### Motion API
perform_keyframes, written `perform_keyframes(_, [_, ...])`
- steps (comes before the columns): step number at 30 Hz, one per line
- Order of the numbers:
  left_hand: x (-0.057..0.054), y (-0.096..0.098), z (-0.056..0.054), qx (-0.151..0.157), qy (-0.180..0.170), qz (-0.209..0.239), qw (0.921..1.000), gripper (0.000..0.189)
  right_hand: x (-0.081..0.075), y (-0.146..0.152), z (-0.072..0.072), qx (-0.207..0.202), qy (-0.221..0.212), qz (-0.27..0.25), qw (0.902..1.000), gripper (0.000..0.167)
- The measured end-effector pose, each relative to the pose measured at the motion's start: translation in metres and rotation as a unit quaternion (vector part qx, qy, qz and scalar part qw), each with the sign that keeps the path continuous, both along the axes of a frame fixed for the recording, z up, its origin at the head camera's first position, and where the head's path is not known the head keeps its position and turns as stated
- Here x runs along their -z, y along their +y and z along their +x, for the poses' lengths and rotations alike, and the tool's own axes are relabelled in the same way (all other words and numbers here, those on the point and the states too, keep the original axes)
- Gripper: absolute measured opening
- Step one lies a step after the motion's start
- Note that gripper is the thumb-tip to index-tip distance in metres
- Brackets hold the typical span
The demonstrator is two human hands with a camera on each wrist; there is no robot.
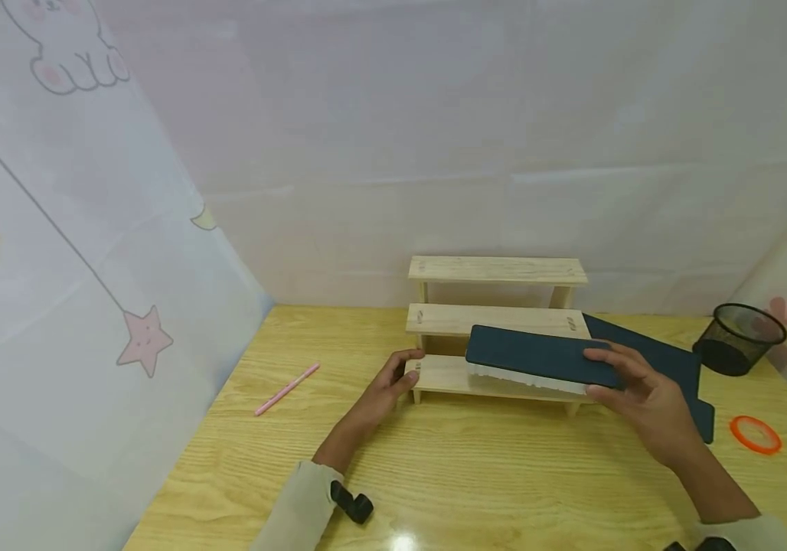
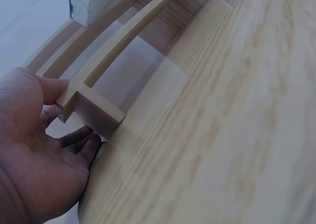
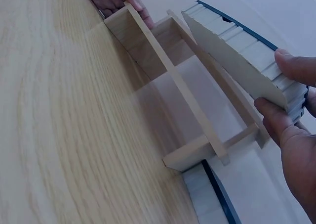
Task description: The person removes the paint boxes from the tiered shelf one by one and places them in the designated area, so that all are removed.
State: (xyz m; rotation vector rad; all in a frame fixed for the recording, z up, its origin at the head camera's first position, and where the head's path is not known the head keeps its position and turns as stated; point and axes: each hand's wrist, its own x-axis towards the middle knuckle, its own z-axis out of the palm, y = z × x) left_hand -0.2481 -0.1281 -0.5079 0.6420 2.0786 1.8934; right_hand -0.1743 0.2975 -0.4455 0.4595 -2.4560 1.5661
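A three-tier wooden stand (image 1: 497,268) stands on the table near the back sheet. My left hand (image 1: 390,386) grips the left end of its lowest tier. The left wrist view has the thumb against the board's end and fingers beside the wooden leg (image 2: 98,108). With my right hand (image 1: 651,409) I hold the right end of a long block (image 1: 538,356), dark blue on top, with white ribbed sides (image 3: 237,51). Thumb and fingers pinch it from opposite faces. The block is tilted and overlaps the lower two tiers in the head view.
More dark blue pieces (image 1: 669,363) lie right of the stand; one with a white side (image 3: 202,194) is beside its leg. A black mesh pen cup (image 1: 727,348) stands farther right, with an orange ring (image 1: 755,435) in front. On the left lies a pink pen (image 1: 287,390).
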Motion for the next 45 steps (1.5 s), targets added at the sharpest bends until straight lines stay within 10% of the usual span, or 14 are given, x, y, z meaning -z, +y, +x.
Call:
perform_keyframes(20, [-0.001,-0.002,-0.001,-0.002,-0.003,-0.012,0.9999,0.044,-0.02,0.032,0.017,0.048,0.013,-0.008,0.9987,0.054])
perform_keyframes(45, [-0.001,-0.002,0.002,0.009,0.001,-0.005,1.0,0.044,-0.003,0.078,0.052,0.185,0.012,0.07,0.9802,0.056])
